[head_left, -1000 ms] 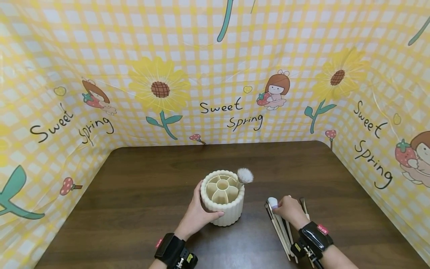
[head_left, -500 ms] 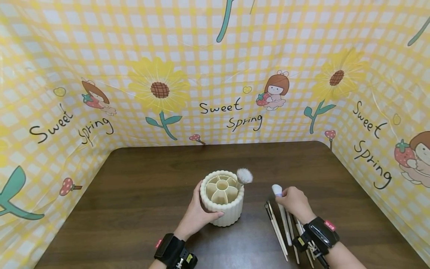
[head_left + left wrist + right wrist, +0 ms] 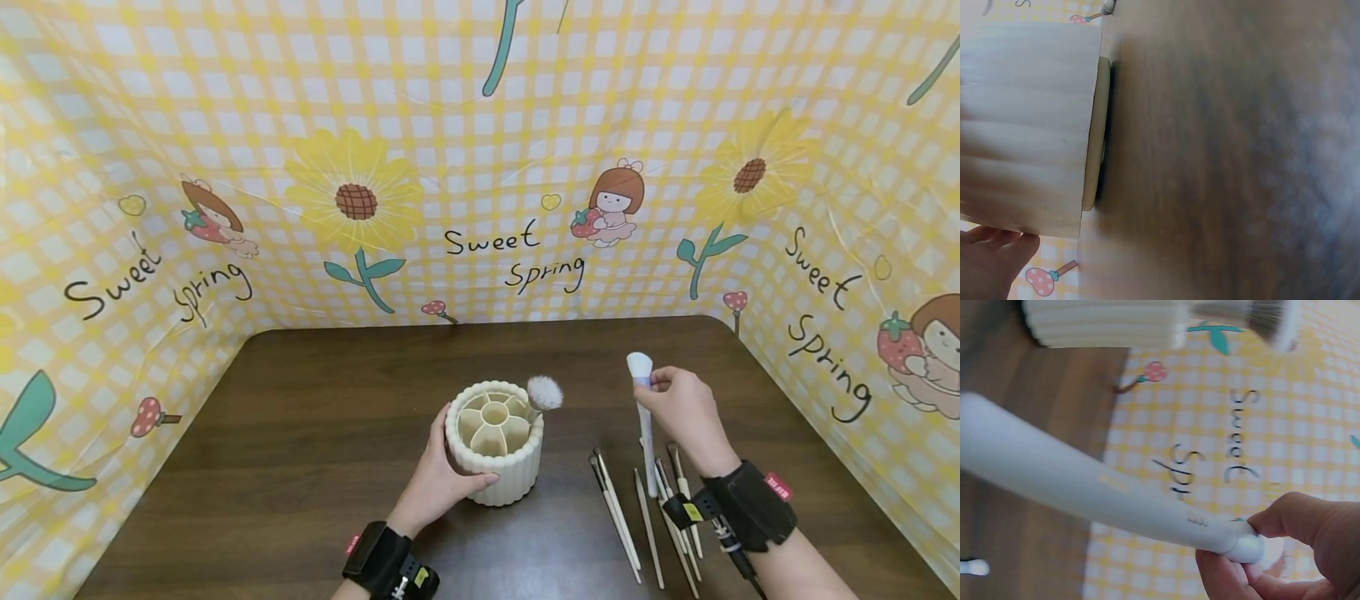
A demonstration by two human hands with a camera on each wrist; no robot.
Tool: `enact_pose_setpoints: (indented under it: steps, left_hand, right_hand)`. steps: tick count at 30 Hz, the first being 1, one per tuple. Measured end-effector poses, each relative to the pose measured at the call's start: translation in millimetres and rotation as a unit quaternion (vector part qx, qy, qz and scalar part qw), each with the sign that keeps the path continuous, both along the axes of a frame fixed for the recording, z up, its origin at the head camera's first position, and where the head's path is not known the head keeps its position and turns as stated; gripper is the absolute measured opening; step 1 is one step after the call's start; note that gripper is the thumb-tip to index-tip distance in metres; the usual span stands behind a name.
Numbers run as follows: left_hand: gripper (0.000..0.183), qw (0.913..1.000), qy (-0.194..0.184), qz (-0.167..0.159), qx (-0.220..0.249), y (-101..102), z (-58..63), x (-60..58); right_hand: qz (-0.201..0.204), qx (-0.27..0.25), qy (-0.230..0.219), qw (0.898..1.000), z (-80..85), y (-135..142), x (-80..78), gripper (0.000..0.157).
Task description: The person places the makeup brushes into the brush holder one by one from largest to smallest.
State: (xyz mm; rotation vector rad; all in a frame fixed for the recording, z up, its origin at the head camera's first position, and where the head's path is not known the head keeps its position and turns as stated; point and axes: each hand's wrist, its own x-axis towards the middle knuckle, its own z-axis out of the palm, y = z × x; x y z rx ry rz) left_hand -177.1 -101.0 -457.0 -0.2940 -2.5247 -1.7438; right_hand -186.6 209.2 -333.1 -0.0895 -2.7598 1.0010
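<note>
My left hand [image 3: 442, 483] grips the side of a cream, ribbed makeup brush holder [image 3: 517, 477], thumb at the front and fingers round the left. The holder stands upright and is divided into petal-shaped compartments; a fluffy white-tipped makeup brush [image 3: 545, 392] leans out of its right side. To the right, my right hand [image 3: 686, 408] pinches a white makeup brush [image 3: 648, 450] just below its bristles, head up and handle hanging down. That brush's thick white handle [image 3: 1085, 481] crosses the right wrist view. In the left wrist view, the holder's wall [image 3: 1029, 125] hides most of the left hand.
Several thin brushes lie on the dark wooden table [image 3: 337, 433] below my right hand, two of them [image 3: 618, 521] side by side at the left of the group. A yellow checked cloth [image 3: 480, 167] walls the table at the back and sides.
My right hand has picked up the white brush from the group and raised it away from me, turning it upright. The left hand and holder have stayed in place.
</note>
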Motion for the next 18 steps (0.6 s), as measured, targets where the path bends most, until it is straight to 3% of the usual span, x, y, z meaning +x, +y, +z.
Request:
enact_pose_setpoints:
  steps: [12,18]
  left_hand:
    - [0.119,1.0,0.001,0.005,-0.007,1,-1.2,-0.4]
    - [0.118,1.0,0.001,0.004,-0.001,1,2.3,2.1]
  right_hand:
    - [-0.038,-0.043,0.064,0.996,45.8,-2,9.3,0.039]
    - [-0.034,-0.077,0.096,0.992,60.5,-8,13.1,0.042]
